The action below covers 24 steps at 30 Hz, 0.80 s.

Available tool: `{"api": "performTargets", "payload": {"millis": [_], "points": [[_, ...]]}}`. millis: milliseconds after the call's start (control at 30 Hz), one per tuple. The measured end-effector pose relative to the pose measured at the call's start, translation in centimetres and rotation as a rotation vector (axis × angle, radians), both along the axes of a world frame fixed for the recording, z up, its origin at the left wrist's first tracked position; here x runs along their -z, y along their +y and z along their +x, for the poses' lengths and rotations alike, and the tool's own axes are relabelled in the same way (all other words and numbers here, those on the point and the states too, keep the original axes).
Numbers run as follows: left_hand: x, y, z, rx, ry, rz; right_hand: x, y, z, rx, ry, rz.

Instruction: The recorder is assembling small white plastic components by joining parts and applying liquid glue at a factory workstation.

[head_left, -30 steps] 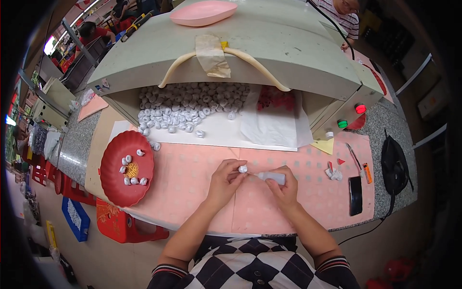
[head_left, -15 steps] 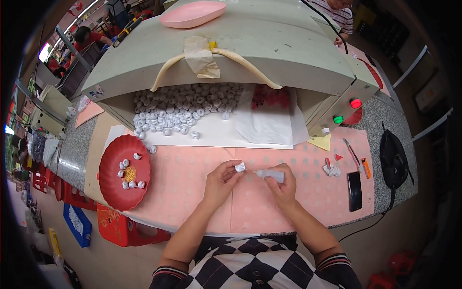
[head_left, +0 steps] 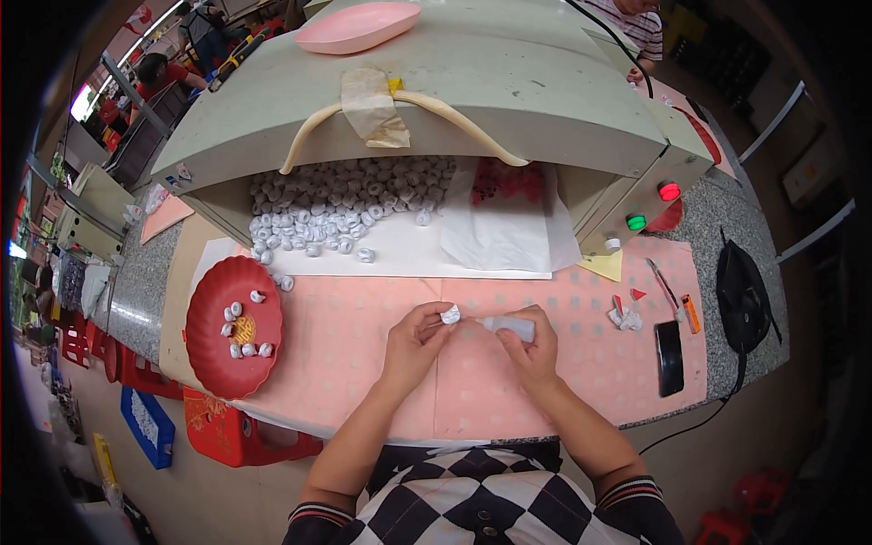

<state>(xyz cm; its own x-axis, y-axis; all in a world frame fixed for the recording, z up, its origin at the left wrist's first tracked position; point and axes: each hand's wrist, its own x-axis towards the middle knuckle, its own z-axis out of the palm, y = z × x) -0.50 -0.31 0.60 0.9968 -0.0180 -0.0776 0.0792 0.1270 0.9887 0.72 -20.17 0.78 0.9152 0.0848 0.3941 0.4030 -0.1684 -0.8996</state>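
Note:
Between the fingertips of my left hand [head_left: 416, 338] is a small white rounded piece [head_left: 450, 315], its fingers closed on it. My right hand [head_left: 534, 348] grips a translucent squeeze bottle [head_left: 510, 327], lying sideways with its thin nozzle pointing left at the white piece. Whether the tip touches the piece is too small to tell. Both hands are over a pink cloth [head_left: 363, 400]. Left of them, a red scalloped plate [head_left: 204, 300] bears several similar white pieces [head_left: 238, 351].
Ahead stands a grey-green metal box [head_left: 509, 64], a heap of white pieces [head_left: 354, 195] and a translucent sheet [head_left: 481, 236] under its hood. To the right lie a black phone [head_left: 669, 359], an orange cutter [head_left: 691, 315], tweezers [head_left: 661, 283] and a black bag [head_left: 743, 300]. A red stool [head_left: 218, 431] stands below left.
The whole view has shifted very slightly. My hands keep the same hold on the white piece and the squeeze bottle, nearly unmoved.

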Motion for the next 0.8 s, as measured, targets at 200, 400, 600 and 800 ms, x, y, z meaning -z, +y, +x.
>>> {"api": "performTargets", "payload": {"millis": [200, 400, 600, 800], "points": [[0.5, 0.0, 0.1, -0.031, -0.042, 0.015, -0.4, -0.1, 0.1, -0.001, 0.045, -0.053], [0.6, 0.0, 0.2, -0.032, -0.070, 0.019, -0.4, -0.1, 0.2, -0.050, 0.089, -0.031], [1.1, 0.6, 0.2, -0.014, -0.068, -0.017, -2.5, 0.2, 4.5, -0.038, 0.248, 0.244], [1.1, 0.9, 0.6, 0.021, -0.076, -0.034, -4.9, -0.1, 16.4, 0.101, 0.341, -0.537]]}}
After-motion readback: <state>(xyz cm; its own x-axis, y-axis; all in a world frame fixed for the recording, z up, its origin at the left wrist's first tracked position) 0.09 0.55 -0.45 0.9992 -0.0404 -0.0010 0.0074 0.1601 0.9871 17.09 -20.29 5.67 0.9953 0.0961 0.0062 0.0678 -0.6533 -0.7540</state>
